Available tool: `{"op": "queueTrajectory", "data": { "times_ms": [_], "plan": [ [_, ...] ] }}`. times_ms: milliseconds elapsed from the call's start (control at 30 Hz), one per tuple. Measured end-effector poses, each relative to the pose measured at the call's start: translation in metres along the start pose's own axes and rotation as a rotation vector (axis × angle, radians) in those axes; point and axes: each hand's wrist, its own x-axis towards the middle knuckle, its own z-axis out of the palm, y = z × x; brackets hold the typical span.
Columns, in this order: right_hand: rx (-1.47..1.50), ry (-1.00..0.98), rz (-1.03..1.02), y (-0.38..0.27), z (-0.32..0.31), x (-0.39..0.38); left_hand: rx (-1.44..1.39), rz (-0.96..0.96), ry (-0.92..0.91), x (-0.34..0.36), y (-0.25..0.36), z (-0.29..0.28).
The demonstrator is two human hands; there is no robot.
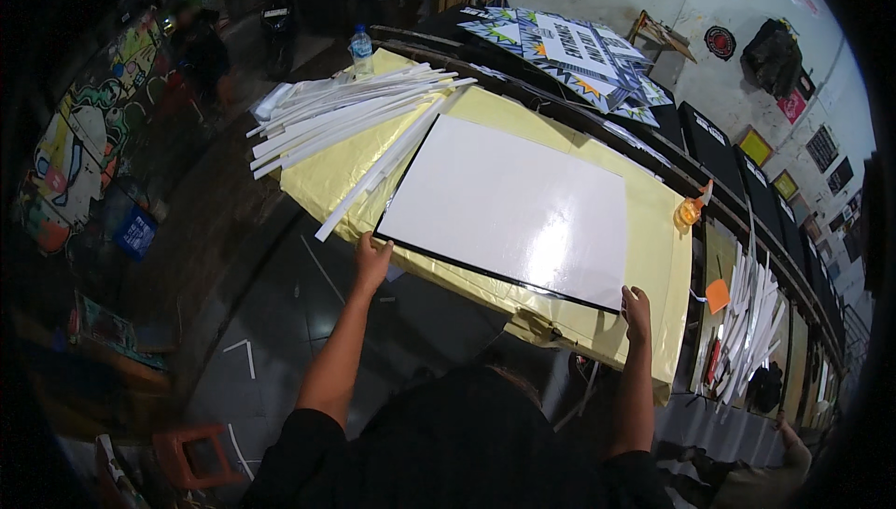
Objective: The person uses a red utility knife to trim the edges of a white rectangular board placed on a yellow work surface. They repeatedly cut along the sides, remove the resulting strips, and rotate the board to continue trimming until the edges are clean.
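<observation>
A large glossy white board (504, 201) with a black edge lies tilted across the yellow-covered table (653, 341). My left hand (372, 262) grips its near left corner, fingers curled over the black rim. At the near right corner my right hand (637, 311) closes on the same board. Light glares off the board's surface toward the right. Just left of it rests a loose white strip (373, 178), partly beside a heap of long white strips (345, 117).
A water bottle (361, 47) stands behind the strips. An orange spray bottle (689, 214) is at the table's right edge. Printed panels (569, 52) are stacked at the back. More strips (747, 322) lie on a right-hand bench, and a red stool (196, 456) is on the floor.
</observation>
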Motion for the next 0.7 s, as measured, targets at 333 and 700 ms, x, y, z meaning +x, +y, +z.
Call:
{"op": "queueTrajectory", "data": {
  "times_ms": [333, 700],
  "plan": [
    [0.214, -0.130, 0.099, -0.017, -0.003, -0.010, -0.153, 0.007, 0.034, 0.014, -0.029, 0.009],
    [0.393, -0.338, 0.151, -0.045, 0.025, -0.059, -0.581, -0.320, 0.012, -0.031, 0.023, -0.005]
  ]
}}
